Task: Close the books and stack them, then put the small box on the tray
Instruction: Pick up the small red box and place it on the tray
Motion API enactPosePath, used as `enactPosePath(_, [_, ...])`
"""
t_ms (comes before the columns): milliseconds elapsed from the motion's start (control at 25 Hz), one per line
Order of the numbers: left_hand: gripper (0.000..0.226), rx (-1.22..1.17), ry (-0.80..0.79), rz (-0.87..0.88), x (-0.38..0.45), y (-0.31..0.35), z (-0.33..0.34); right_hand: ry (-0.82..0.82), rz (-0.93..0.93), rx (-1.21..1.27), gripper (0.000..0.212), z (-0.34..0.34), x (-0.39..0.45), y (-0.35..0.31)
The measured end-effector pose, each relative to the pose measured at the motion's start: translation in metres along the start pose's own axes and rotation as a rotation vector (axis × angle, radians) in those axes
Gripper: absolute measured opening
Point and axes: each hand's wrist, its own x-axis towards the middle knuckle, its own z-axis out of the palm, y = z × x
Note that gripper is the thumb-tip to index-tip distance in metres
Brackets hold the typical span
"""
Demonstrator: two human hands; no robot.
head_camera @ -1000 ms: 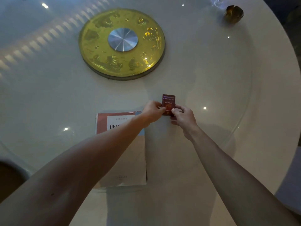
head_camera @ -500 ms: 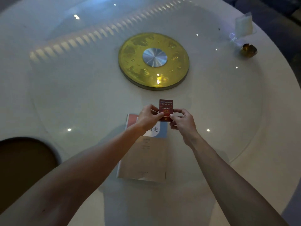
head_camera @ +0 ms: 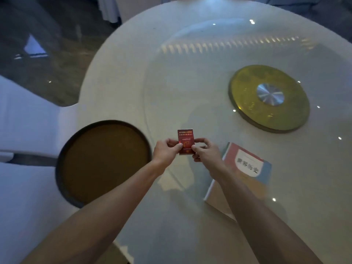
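A small red box [head_camera: 186, 139] is held upright above the glass table top, pinched on both sides. My left hand [head_camera: 166, 151] grips its left edge and my right hand [head_camera: 206, 151] grips its right edge. A round brown tray with a dark rim [head_camera: 102, 162] lies just left of my hands, at the table's edge. The closed books [head_camera: 245, 168] lie stacked on the table to the right, partly hidden under my right forearm.
A gold disc with a silver hub [head_camera: 269, 98] sits at the table's middle, far right. White chair covers [head_camera: 28, 121] stand left of the tray, beyond the table's rim. Dark floor [head_camera: 47, 44] shows at the upper left.
Both hands have carried the small box leftward, off the books and toward the tray. My view has swung left, so the tray now shows whole and the books lie to the right.
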Motion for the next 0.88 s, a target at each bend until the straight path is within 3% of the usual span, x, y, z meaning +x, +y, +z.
enactPosePath(240, [0.016,-0.018,0.224,-0.083,0.0,-0.059,-0.11,-0.173,-0.028,-0.266,0.015,0.124,0.01,0.0])
enactPosePath(440, [0.018,-0.008,0.342,-0.143,-0.005,-0.096,-0.165,-0.237,-0.07,-0.472,0.015,0.197,0.013,0.004])
enactPosePath(600, [0.019,0.007,0.377,-0.192,-0.005,-0.114,-0.191,-0.286,-0.041,-0.527,0.034,0.233,0.012,0.009])
enactPosePath(880, [0.017,0.057,0.318,-0.244,-0.005,-0.128,-0.203,-0.356,0.001,-0.573,0.043,0.249,0.006,0.016])
